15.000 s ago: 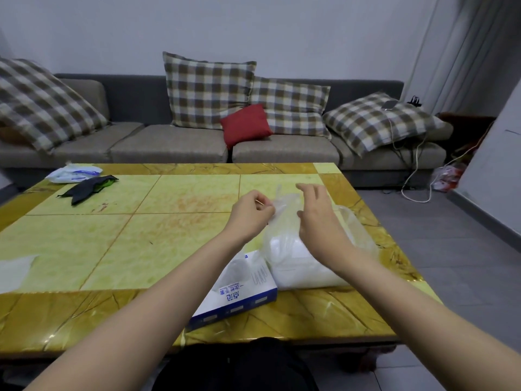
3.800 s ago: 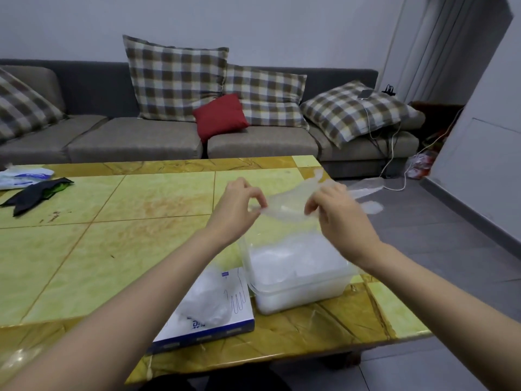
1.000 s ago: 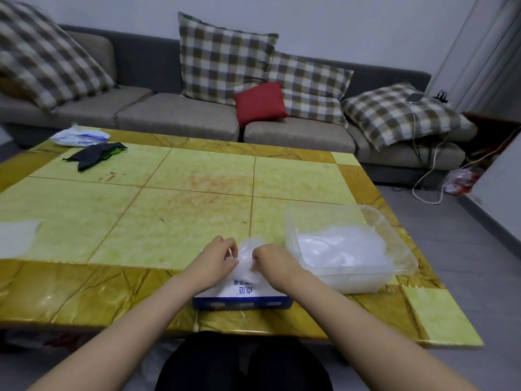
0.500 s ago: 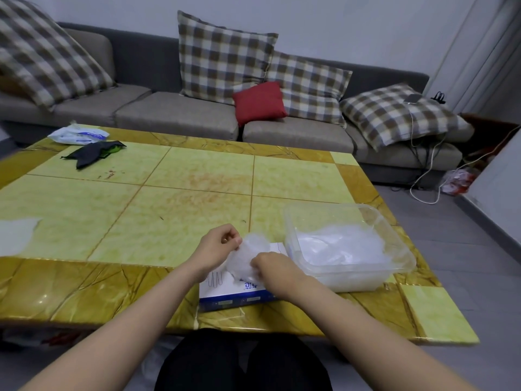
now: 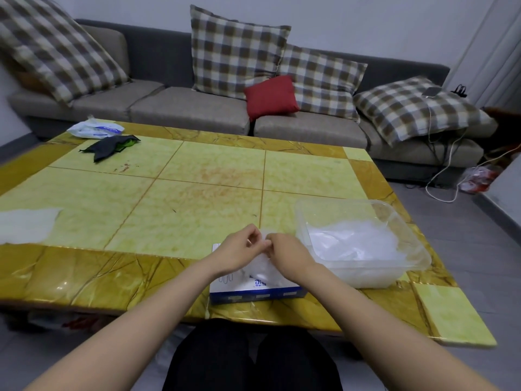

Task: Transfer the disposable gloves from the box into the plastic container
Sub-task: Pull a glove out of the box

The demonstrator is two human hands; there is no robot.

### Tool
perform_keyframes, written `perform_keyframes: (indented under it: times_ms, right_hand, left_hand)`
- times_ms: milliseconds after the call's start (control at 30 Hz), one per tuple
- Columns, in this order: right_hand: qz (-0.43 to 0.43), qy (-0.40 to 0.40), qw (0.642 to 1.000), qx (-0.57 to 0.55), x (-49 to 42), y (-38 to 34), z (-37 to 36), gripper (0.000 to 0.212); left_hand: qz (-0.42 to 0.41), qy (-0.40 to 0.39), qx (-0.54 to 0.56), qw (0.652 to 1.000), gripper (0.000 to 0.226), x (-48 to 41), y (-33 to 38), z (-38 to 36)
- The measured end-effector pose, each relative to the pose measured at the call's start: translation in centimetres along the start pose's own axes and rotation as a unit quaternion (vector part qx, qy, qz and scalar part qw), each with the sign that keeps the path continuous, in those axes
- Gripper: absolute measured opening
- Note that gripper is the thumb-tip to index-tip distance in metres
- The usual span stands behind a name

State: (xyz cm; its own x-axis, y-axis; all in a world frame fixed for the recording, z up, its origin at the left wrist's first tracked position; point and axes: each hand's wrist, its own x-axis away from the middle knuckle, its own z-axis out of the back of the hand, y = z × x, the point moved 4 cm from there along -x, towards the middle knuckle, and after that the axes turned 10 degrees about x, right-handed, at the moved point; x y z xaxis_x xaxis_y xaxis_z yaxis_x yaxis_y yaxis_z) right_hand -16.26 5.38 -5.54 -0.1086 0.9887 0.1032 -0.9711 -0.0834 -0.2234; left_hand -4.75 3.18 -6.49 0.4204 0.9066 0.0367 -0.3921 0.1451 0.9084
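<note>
Pinching glove — left hand, right hand — over box.

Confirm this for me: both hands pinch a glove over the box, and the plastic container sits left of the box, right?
Not quite. The head view shows the plastic container right of the box, not left. The left hand and right hand do pinch a glove over the box.

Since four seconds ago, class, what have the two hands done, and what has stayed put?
Both hands came down from above the plastic container to the box. The one they stretched there is let go; the left hand and right hand now pinch a fresh glove over the box. The container, piled with gloves, stays right of the box on the table.
</note>
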Motion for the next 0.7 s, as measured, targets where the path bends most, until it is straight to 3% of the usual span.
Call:
perform_keyframes:
  times_ms: [233, 533, 700]
  right_hand:
    - [-0.024, 0.07, 0.997, -0.011, 0.6, -0.1, 1.7, 0.022]
    - [-0.068, 0.147, 0.983, -0.089, 1.0, 3.2, 6.6, 0.026]
    - [-0.075, 0.162, 0.976, -0.127, 1.7, 3.9, 6.7, 0.027]
  left_hand:
    - [0.02, -0.023, -0.168, 0.985, 0.037, -0.4, -1.3, -0.7]
    - [0.027, -0.035, -0.175, 0.984, 0.03, -0.2, -1.1, -1.1]
    - [0.041, -0.04, -0.186, 0.981, 0.043, -0.4, -1.0, -1.0]
